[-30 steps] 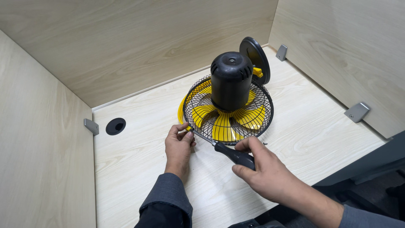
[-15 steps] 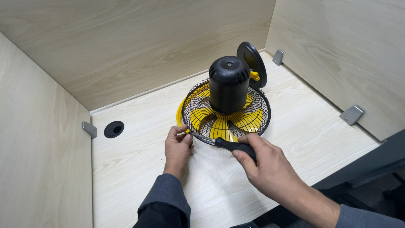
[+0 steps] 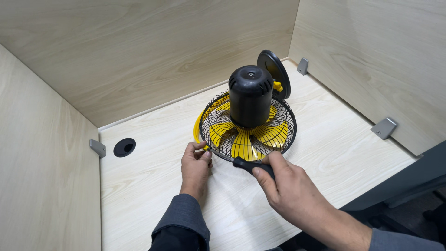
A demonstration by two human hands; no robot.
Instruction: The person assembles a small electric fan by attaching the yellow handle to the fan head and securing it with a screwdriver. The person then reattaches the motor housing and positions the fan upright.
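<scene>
While left hand [image 3: 196,165] steadies fan [image 3: 246,125] rim, right hand [image 3: 283,186] grips screwdriver [image 3: 248,165].

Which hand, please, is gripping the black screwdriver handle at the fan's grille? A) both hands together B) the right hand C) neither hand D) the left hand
B: the right hand wraps the black handle at the grille's near rim, while the left hand rests at its left edge.

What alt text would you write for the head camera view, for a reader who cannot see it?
Two hands work on a small yellow and black fan lying face down on a pale wooden desk. The right hand grips a black-handled screwdriver at the fan's wire cage, and the left hand steadies the rim.
</scene>
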